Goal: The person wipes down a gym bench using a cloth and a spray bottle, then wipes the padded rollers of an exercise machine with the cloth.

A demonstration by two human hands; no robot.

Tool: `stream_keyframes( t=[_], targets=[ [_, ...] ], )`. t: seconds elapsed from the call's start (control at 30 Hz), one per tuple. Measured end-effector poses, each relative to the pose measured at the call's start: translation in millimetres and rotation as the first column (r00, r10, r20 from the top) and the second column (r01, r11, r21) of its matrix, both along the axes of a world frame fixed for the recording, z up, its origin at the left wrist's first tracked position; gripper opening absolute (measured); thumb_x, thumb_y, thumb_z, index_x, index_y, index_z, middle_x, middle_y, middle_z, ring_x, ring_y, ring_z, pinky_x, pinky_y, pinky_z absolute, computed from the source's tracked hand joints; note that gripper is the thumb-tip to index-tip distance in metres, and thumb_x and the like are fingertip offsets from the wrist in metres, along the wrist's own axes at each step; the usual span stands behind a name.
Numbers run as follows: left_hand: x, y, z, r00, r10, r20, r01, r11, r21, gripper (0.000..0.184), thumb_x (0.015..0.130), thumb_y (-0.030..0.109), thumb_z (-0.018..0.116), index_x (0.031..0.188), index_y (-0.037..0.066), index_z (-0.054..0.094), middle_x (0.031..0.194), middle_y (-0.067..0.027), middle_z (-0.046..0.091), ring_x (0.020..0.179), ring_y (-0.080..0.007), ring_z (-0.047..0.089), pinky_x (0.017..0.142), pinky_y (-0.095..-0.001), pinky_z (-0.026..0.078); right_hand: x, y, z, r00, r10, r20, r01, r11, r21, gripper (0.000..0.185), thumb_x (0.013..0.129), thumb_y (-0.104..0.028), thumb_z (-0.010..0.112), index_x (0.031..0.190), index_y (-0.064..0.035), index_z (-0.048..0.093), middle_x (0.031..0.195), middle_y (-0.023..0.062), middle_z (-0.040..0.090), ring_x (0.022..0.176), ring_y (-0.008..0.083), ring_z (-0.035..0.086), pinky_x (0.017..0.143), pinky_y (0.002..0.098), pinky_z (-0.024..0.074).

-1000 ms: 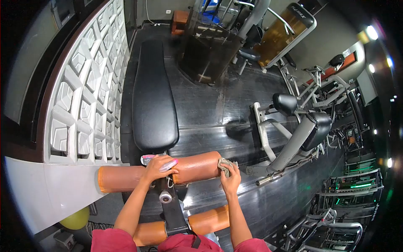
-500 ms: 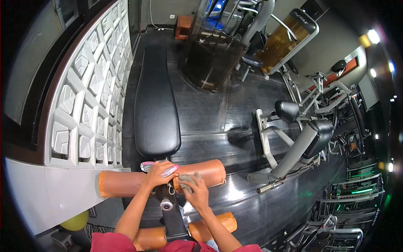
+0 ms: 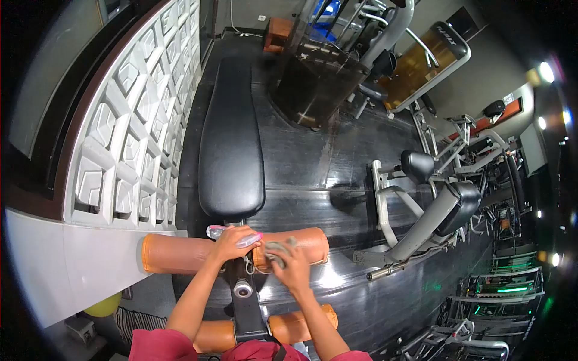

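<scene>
My left hand [image 3: 233, 242] is closed around a clear plastic bottle [image 3: 249, 240] with pink parts, above the middle of the bench's roller bar. Its fingers partly cover the bottle. A crumpled grey cloth [image 3: 277, 251] is bunched in my right hand [image 3: 294, 271], pressed against the right brown padded roller [image 3: 310, 243]. The left padded roller [image 3: 177, 254] lies on the other side of the dark metal post [image 3: 245, 310], which has a round silver knob [image 3: 242, 289]. Beyond my hands stretches the long black bench pad [image 3: 232, 156].
Two lower rollers, one on the left [image 3: 214, 337] and one on the right [image 3: 301, 325], sit close to my body. A white lattice wall [image 3: 129, 129] runs along the left. A grey-framed machine [image 3: 415, 222] stands at right, with more gym equipment behind.
My right hand and the cloth have shifted slightly right along the roller. The left hand still holds the bottle in nearly the same place. The view has tilted a little.
</scene>
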State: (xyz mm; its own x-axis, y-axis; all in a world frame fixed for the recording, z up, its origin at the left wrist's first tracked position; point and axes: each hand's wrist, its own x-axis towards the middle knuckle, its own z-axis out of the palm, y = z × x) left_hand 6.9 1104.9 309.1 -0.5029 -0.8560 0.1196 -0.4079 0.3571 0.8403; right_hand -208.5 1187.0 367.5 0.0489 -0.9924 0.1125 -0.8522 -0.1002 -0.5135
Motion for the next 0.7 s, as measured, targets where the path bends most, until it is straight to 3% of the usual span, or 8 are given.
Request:
stream_keyframes(
  t=[0.07, 0.23, 0.37, 0.43, 0.53, 0.63, 0.67, 0.7],
  targets=[
    [0.4, -0.2, -0.6, 1.000, 0.007, -0.001, -0.007, 1.000, -0.022, 0.032, 0.087, 0.038, 0.075, 0.104, 0.012, 0.073, 0.098, -0.0054, 0.070, 0.093, -0.0268, 0.066, 0.077, -0.0386, 0.045, 29.6, 0.6, 17.6, 0.985, 0.155, 0.079, -0.163, 0.981, 0.109, 0.037, 0.076, -0.014, 0.075, 0.111, -0.0250, 0.075, 0.128, 0.0025, 0.065, 0.109, 0.0329, 0.063, 0.092, 0.0413, 0.0551],
    [-0.2, 1.2, -4.9, 0.999, 0.033, 0.016, -0.033, 0.998, -0.047, 0.034, 0.086, 0.041, 0.075, 0.107, 0.014, 0.074, 0.102, -0.0051, 0.070, 0.093, -0.0265, 0.066, 0.079, -0.0374, 0.045, 19.5, 16.1, 9.5, 0.953, 0.302, 0.024, -0.303, 0.949, 0.088, 0.039, 0.077, -0.013, 0.075, 0.113, -0.0288, 0.074, 0.127, -0.0018, 0.065, 0.101, 0.0305, 0.062, 0.087, 0.0399, 0.0561],
    [-1.2, 2.9, -1.4, 0.999, 0.052, 0.013, -0.052, 0.998, -0.042, 0.032, 0.086, 0.037, 0.076, 0.106, 0.013, 0.074, 0.099, -0.0057, 0.069, 0.092, -0.0278, 0.066, 0.080, -0.0383, 0.046, -26.3, 20.3, 18.2, 0.960, 0.263, -0.098, -0.240, 0.951, 0.197, 0.042, 0.073, -0.012, 0.078, 0.111, -0.0286, 0.075, 0.131, -0.0013, 0.063, 0.106, 0.0323, 0.062, 0.086, 0.0404, 0.0575],
    [-2.8, 4.0, -1.3, 0.997, 0.080, 0.001, -0.080, 0.997, 0.000, 0.028, 0.086, 0.033, 0.077, 0.105, 0.012, 0.074, 0.098, -0.0070, 0.066, 0.092, -0.0287, 0.065, 0.081, -0.0393, 0.047, -47.3, 18.1, 18.9, 0.995, 0.051, -0.086, -0.049, 0.998, 0.032, 0.040, 0.073, -0.010, 0.077, 0.108, -0.0289, 0.076, 0.130, -0.0008, 0.064, 0.107, 0.0318, 0.062, 0.088, 0.0407, 0.0566],
    [-2.0, 2.8, -5.8, 1.000, 0.019, -0.015, -0.020, 0.999, -0.032, 0.027, 0.083, 0.023, 0.078, 0.107, 0.011, 0.072, 0.098, -0.0077, 0.064, 0.093, -0.0300, 0.064, 0.082, -0.0401, 0.047, -56.9, 17.6, 17.4, 0.987, -0.141, -0.073, 0.144, 0.989, 0.038, 0.038, 0.074, -0.008, 0.076, 0.107, -0.0252, 0.077, 0.124, 0.0057, 0.068, 0.110, 0.0312, 0.062, 0.090, 0.0381, 0.0534],
    [1.8, 1.9, -10.1, 0.998, -0.061, -0.027, 0.060, 0.997, -0.053, 0.033, 0.077, 0.015, 0.076, 0.110, 0.010, 0.070, 0.102, -0.0069, 0.064, 0.095, -0.0295, 0.063, 0.082, -0.0400, 0.047, -29.4, 16.7, 1.7, 0.992, -0.122, -0.032, 0.117, 0.984, -0.132, 0.038, 0.073, -0.007, 0.076, 0.107, -0.0246, 0.078, 0.121, 0.0078, 0.068, 0.109, 0.0312, 0.062, 0.090, 0.0388, 0.0531],
    [1.9, 2.7, -10.0, 0.997, -0.068, -0.028, 0.066, 0.996, -0.053, 0.033, 0.077, 0.015, 0.076, 0.110, 0.010, 0.070, 0.102, -0.0069, 0.064, 0.095, -0.0295, 0.063, 0.082, -0.0400, 0.047, -17.9, 17.8, -0.6, 0.997, -0.062, 0.036, 0.064, 0.995, -0.074, 0.043, 0.073, -0.010, 0.077, 0.112, -0.0290, 0.075, 0.125, 0.0003, 0.066, 0.105, 0.0325, 0.063, 0.090, 0.0406, 0.0553],
    [2.9, 3.4, -7.8, 0.997, -0.075, -0.024, 0.073, 0.995, -0.068, 0.036, 0.075, 0.013, 0.076, 0.111, 0.010, 0.069, 0.103, -0.0066, 0.065, 0.096, -0.0290, 0.063, 0.081, -0.0396, 0.046, -2.9, 20.9, 2.1, 0.997, -0.066, 0.037, 0.069, 0.995, -0.076, 0.043, 0.073, -0.010, 0.077, 0.112, -0.0290, 0.075, 0.125, 0.0003, 0.066, 0.105, 0.0325, 0.063, 0.090, 0.0406, 0.0553]
  ],
)
